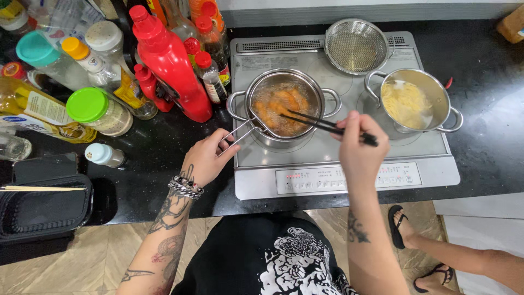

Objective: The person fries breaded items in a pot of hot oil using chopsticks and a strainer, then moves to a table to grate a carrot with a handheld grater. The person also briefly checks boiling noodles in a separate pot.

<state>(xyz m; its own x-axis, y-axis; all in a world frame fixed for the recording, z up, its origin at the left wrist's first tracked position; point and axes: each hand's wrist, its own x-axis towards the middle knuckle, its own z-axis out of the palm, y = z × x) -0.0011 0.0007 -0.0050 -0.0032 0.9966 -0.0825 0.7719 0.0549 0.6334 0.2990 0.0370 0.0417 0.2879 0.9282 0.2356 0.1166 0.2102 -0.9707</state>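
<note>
My left hand (206, 157) grips the wire handle of a mesh strainer (284, 104) that sits inside a steel pot (327, 98) on the left burner of an induction cooktop (349, 158). Orange-brown fried pieces (278, 106) lie in the strainer. My right hand (360, 145) holds dark chopsticks (322, 123) whose tips reach into the fried pieces. On the right burner stands a second steel pot (436, 93) with pale noodles (405, 102) in liquid. An empty mesh strainer (356, 46) rests at the back of the cooktop.
Several sauce and seasoning bottles crowd the black counter at the left, among them a tall red bottle (170, 63) and a green-lidded jar (98, 112). A black container (43, 205) with wooden chopsticks (41, 188) across it sits at front left. Another person's sandalled feet (406, 226) stand at lower right.
</note>
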